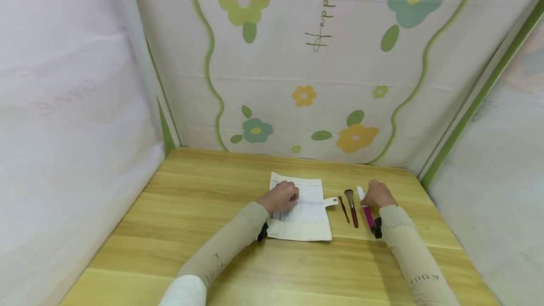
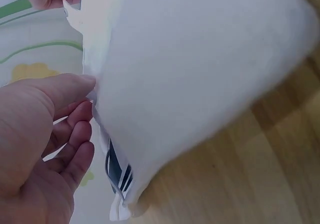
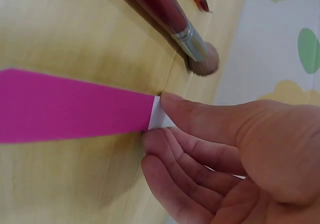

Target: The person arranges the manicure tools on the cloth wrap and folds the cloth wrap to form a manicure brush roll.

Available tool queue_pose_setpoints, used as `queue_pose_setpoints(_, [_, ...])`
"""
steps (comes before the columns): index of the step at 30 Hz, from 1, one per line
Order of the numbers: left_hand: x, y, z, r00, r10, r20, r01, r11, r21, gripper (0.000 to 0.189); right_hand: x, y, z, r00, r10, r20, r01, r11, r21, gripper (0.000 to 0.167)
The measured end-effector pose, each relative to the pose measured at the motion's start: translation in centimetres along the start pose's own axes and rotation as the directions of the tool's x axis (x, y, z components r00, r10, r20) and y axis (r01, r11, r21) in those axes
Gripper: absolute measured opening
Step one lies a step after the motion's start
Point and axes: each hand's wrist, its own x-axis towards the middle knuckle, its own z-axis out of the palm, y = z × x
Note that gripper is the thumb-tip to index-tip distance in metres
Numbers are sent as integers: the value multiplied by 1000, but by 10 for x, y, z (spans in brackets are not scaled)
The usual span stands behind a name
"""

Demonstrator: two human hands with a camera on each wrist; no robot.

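Note:
A white cloth pouch with a snap tab lies open-faced on the table. My left hand is over its left half; in the left wrist view the thumb and curled fingers pinch the pouch's edge. Dark strips show inside a gap in the cloth. My right hand pinches the white part of a flat magenta-and-white tool between thumb and fingers. Its magenta end points toward the near side. Left of it lies a makeup brush, then a thin brown tool.
The wooden table ends at a flowered fabric wall behind. White fabric walls close off the left and right sides. The brush and the thin tool lie between the pouch and my right hand.

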Motion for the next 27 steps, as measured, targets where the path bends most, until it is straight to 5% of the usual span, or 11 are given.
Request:
queue_pose_setpoints(9, [0, 1, -4, 1000, 15, -28, -16, 999, -40, 8, 2, 14, -1, 996, 43, 77, -48, 997, 64, 23])
queue_pose_setpoints(19, [-1, 0, -4, 999, 7, -34, -8, 999, -47, 9, 12, 7, -16, 996, -88, -21, 89, 991, 103, 50])
queue_pose_setpoints(27, [-1, 1, -5, 999, 15, -28, -17, 998, -59, 7, 21, -28, -27, 987, -142, -75, 156, 952, 262, 26])
